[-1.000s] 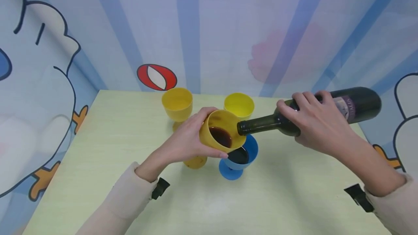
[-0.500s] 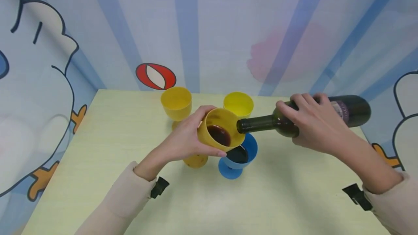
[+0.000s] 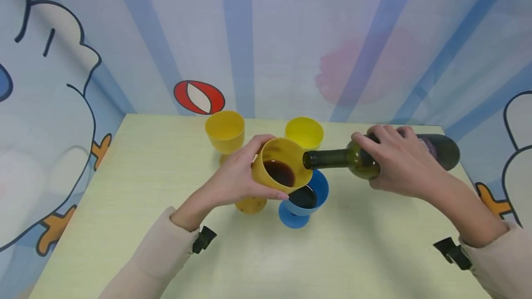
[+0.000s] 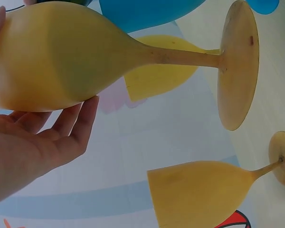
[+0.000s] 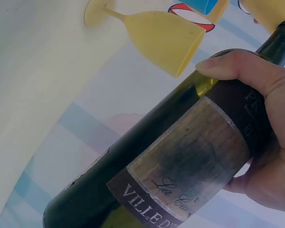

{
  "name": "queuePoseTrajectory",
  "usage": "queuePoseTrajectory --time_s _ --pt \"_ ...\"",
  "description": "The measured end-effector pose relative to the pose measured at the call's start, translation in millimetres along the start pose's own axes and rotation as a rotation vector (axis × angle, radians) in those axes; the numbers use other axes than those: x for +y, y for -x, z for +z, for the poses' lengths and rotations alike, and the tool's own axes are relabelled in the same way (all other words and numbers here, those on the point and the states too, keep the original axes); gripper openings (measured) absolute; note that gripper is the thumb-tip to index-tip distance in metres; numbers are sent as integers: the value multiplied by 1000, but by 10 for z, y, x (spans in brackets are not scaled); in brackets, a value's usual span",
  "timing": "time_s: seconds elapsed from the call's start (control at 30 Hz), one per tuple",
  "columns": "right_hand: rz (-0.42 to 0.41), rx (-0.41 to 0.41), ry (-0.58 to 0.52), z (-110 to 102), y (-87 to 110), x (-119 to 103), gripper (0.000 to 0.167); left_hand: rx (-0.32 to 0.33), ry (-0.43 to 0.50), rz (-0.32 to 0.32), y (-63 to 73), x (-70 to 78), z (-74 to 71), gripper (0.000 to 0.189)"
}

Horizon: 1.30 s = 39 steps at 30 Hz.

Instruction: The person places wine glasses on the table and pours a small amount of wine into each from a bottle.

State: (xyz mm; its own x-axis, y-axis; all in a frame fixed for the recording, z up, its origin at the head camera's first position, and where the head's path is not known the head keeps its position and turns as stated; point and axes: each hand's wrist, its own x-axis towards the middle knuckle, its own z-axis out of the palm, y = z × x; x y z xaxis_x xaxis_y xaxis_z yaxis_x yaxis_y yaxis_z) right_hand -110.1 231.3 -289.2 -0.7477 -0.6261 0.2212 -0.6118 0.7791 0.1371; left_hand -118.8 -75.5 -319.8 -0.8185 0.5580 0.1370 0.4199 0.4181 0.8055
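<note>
Bottle (image 3: 359, 162) is partly hidden by right hand (image 3: 401, 164).

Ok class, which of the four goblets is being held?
The amber goblet in the left hand, tilted toward the bottle; the blue goblet, bright yellow goblet and other amber goblet stand upright on the table.

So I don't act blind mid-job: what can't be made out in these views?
Head: stem of the held cup, behind the left hand.
Head: stem of the lime cup, behind the held cup and bottle.
Head: how full the bottle is; dark glass masks it.
Left wrist: held cup's rim, cut off by the left edge.
Right wrist: end of the label's lowest lettering, cut off by the bottom edge.
</note>
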Motion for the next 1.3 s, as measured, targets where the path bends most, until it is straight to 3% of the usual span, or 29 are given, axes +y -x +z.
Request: queuePoseTrajectory --time_s 0.37,0.53,0.7,1.0,1.3 --pt "74 -40 -126 82 56 85 79 22 81 -48 51 -110 -23 87" --pt "147 -11 -292 143 113 166 83 30 105 -89 115 -265 -25 85" --pt "225 -31 -425 193 162 210 86 52 130 -153 197 -467 -43 88" --pt "339 18 -608 315 277 282 86 104 180 -309 375 -757 -84 91" --pt "461 43 -689 399 389 313 89 118 206 -330 472 -899 -124 91"
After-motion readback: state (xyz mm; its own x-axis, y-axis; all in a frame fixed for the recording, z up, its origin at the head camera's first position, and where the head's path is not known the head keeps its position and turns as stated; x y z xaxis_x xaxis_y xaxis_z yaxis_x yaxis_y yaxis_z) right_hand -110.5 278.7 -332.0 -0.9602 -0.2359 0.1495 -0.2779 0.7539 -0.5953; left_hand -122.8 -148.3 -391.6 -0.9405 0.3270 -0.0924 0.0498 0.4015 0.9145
